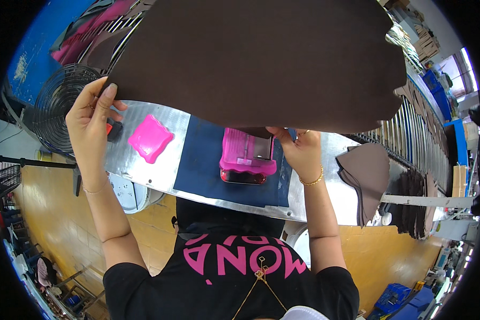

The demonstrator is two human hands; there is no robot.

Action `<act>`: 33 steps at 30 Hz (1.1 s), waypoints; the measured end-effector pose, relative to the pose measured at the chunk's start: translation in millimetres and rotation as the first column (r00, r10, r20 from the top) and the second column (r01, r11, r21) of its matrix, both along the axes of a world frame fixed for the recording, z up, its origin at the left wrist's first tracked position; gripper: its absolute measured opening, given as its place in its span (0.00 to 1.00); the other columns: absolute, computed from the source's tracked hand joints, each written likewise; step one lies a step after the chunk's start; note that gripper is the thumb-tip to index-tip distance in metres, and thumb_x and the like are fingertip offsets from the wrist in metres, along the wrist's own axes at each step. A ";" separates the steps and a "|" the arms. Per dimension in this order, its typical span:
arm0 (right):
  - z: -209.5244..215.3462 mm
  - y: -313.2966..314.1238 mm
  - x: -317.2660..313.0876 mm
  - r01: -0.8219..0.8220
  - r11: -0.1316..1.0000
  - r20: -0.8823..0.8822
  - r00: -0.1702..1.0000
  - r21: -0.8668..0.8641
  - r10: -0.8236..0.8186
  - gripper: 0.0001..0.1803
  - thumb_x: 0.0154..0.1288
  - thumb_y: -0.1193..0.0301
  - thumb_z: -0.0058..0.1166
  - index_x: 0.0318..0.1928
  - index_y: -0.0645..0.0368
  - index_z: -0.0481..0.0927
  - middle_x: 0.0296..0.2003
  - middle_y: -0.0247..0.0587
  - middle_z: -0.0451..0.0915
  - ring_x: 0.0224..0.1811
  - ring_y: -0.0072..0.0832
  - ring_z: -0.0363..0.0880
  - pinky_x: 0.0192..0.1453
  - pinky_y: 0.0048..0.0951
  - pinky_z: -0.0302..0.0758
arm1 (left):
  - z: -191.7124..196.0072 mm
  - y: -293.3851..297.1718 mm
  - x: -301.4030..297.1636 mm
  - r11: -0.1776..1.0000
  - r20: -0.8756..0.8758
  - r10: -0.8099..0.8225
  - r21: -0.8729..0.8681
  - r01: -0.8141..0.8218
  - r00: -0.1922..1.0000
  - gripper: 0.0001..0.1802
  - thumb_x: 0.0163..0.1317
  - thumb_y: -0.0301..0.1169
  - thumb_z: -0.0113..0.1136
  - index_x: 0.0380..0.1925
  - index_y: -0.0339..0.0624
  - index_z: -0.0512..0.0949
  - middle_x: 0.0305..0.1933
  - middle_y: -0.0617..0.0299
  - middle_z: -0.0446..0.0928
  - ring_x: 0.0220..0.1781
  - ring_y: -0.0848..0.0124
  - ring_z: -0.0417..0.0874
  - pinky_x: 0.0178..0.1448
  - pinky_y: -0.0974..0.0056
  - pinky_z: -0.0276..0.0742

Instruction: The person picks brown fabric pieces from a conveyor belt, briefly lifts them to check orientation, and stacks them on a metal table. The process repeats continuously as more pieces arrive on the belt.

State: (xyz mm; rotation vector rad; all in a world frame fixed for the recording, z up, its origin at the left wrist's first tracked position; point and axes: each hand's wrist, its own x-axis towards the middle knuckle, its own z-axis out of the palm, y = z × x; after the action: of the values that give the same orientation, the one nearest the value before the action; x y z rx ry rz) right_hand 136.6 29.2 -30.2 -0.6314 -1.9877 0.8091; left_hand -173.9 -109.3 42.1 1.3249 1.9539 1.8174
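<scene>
I take the pink box (248, 154) as the middle of my clock. The brown sheet (261, 64) fills twelve o'clock, its near edge overlapping the box's far end. Between nine and ten, my left hand (90, 117) pinches the sheet's left corner, thumb and fingers narrow upon it. At three, just beside the box, my right hand (303, 152) reaches up to the sheet's near edge; the edge hides some fingertips, so I cannot tell whether they grip. The box stands on a blue mat (197, 165) across the metal table (136, 168). At nine lies a pink plate (151, 140); farther out, beyond my left hand, a black fan (58, 106). Brown pieces (370, 170) overlap at three, past my right wrist.
</scene>
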 end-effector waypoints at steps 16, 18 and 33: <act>-12.4 1.6 50.4 0.109 0.951 0.223 0.958 0.288 -0.178 0.08 0.45 0.81 0.64 0.28 0.57 0.84 0.28 0.40 0.82 0.37 0.40 0.79 0.54 0.46 0.67 | -44.4 2.3 13.2 0.956 -0.004 -0.184 -0.233 0.178 0.983 0.07 0.59 0.22 0.62 0.36 0.29 0.79 0.27 0.63 0.77 0.27 0.80 0.75 0.28 0.75 0.69; -22.5 -1.2 73.3 0.169 0.939 0.283 0.924 0.300 -0.257 0.08 0.45 0.81 0.63 0.29 0.57 0.84 0.28 0.40 0.82 0.35 0.40 0.79 0.52 0.43 0.69 | -51.6 13.0 28.9 0.935 -0.061 -0.234 -0.288 0.208 0.970 0.07 0.58 0.22 0.62 0.35 0.29 0.80 0.27 0.60 0.77 0.26 0.76 0.77 0.29 0.72 0.70; -29.0 -51.4 214.9 0.708 0.684 0.053 0.701 -0.176 -0.711 0.04 0.62 0.78 0.59 0.37 0.64 0.80 0.31 0.34 0.82 0.34 0.18 0.76 0.43 0.19 0.72 | -54.1 90.1 131.7 0.732 -0.492 -0.665 -0.277 0.623 0.562 0.05 0.47 0.27 0.68 0.26 0.42 0.84 0.31 0.61 0.70 0.37 0.63 0.71 0.41 0.62 0.71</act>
State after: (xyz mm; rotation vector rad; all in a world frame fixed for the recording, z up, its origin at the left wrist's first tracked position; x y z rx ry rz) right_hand 351.5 -22.3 -59.2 -1.3934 -1.4467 0.4938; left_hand -42.2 -19.3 -12.0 2.3564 1.3496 1.0356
